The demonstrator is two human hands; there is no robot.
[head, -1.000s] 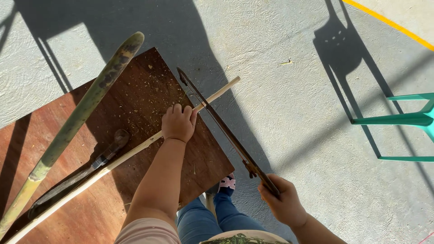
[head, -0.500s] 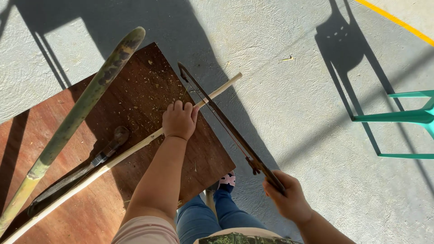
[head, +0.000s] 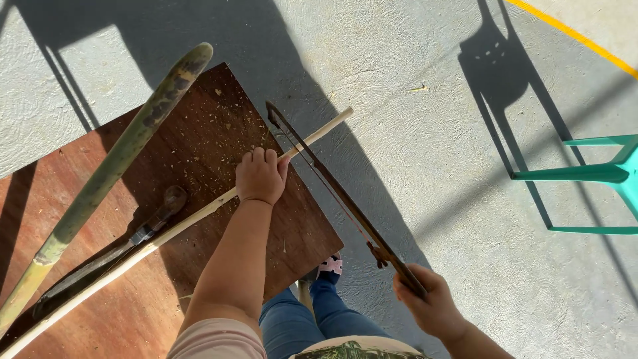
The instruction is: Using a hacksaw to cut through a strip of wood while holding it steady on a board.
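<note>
Sawing gear and wood lie counted like this: one thin pale stick (head: pixel 199 216), one hacksaw (head: pixel 335 193), one thick green bamboo pole (head: pixel 113 166), one dark machete-like blade (head: pixel 106 262), all on or over one reddish-brown wooden board (head: pixel 219 119). The stick runs slantwise across the board from the lower left corner of the view to the board's far right edge, where its end juts out over the concrete floor (head: pixel 412 60). The left hand (head: pixel 260 176) is closed down over the stick, pressing it to the board just beside the saw. The right hand (head: pixel 428 302) is closed around the saw's handle, off the board's near right corner; the saw's blade crosses the stick close to the left hand's fingers. Sawdust and small chips speckle the board around the cut. The bamboo pole lies left of the stick, roughly parallel and well apart at its far end; the dark blade rests between them, touching the stick. Blue-jeaned legs (head: pixel 319 316) and one shoe (head: pixel 330 266) show under the board's edge. One turquoise plastic chair (head: pixel 598 173) stands at the right, well apart, throwing a long shadow.
</note>
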